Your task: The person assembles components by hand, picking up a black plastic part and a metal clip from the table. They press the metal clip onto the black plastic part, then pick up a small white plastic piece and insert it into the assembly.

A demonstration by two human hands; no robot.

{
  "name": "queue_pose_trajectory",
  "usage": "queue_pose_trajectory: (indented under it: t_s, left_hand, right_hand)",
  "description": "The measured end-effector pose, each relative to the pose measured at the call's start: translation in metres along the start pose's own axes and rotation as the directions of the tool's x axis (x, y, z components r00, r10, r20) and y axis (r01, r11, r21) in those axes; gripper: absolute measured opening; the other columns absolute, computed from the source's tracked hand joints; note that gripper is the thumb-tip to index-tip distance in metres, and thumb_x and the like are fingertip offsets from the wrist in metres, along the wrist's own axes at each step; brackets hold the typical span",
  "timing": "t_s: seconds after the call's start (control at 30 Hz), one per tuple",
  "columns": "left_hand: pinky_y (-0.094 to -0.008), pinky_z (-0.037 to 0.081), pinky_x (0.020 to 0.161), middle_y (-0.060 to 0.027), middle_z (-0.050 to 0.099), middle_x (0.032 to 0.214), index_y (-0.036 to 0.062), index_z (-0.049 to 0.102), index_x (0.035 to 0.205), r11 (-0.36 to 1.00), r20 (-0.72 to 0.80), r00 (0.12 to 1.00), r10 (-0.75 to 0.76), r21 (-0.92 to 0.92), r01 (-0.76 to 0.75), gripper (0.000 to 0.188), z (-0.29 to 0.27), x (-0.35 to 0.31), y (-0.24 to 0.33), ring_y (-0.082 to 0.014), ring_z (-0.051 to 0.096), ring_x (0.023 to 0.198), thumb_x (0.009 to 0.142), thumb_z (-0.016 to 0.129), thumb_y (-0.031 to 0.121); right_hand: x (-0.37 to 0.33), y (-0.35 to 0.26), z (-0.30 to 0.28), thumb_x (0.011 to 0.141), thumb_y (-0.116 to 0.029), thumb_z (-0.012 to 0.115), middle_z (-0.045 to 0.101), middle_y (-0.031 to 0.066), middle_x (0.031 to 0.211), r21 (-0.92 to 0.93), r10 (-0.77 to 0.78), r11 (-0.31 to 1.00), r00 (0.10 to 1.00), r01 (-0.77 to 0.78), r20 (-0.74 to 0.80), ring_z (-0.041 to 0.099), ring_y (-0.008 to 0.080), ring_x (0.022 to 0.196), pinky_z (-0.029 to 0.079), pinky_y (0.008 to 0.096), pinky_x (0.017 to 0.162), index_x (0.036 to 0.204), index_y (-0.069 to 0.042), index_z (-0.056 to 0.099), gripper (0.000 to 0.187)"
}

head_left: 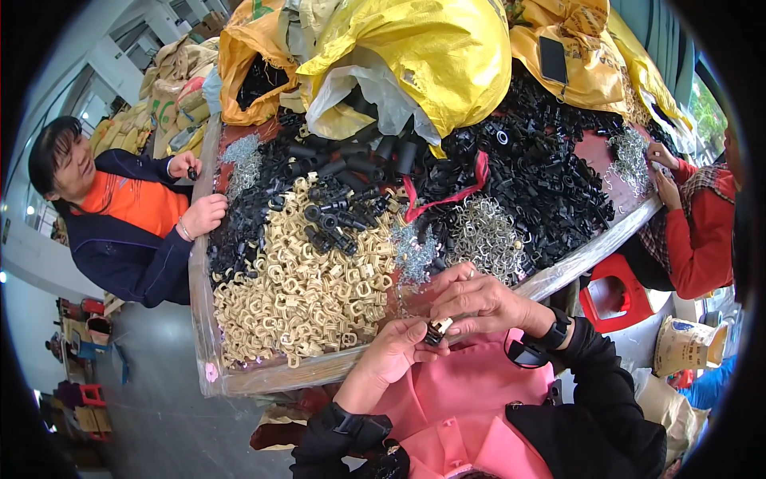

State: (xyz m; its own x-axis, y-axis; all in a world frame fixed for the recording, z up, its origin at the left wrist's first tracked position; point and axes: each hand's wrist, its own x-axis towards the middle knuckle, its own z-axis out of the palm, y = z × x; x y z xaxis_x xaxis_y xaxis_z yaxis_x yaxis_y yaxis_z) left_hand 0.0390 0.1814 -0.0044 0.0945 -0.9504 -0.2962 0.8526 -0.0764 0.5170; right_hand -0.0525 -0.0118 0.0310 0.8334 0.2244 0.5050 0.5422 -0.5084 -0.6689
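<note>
In front of my chest, at the table's near edge, both hands meet on one small part. My left hand pinches a small black plastic fitting between thumb and fingers. A beige plastic clip sits against that fitting, with the fingertips of my right hand closed on it. Whether the two pieces are joined cannot be made out. Just beyond my hands lie a heap of beige plastic clips, a pile of bent metal clips and a small pile of shiny metal pieces.
Black plastic fittings cover much of the wood-edged table. A red ribbon crosses them. Yellow sacks and a phone are at the back. Co-workers' hands work at both sides. A red stool stands right.
</note>
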Motion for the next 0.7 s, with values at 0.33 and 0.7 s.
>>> queue_pose_trajectory:
  t_s: [0.33,0.7]
  left_hand:
    - [-0.0292,0.052,0.064,-0.0156,0.061,0.087,-0.0049,0.054,0.099,0.993,0.051,0.996,-0.072,-0.089,0.076,0.038,-0.006,0.002,-0.009,-0.0252,0.062,0.077,0.078,0.060,0.027]
    - [-0.0263,0.051,0.065,-0.0159,0.060,0.090,-0.0044,0.053,0.099,0.963,-0.150,0.964,0.220,0.189,-0.190,0.024,-0.003,0.005,-0.001,-0.0236,0.061,0.079,0.080,0.054,0.010]
  right_hand:
    - [-0.006,-0.001,0.011,0.071,-0.018,0.068,0.060,0.0058,0.094,0.215,0.060,0.974,0.998,-0.064,0.025,0.051,0.0246,0.093,0.037,0.0374,0.083,0.099,-0.007,0.060,0.031]
    - [-0.089,0.028,-0.053,0.067,-0.005,0.062,0.054,0.0105,0.079,-0.532,0.352,0.617,0.808,-0.580,-0.473,0.053,0.0284,0.072,0.043,0.0354,0.063,0.085,-0.004,0.058,0.019]
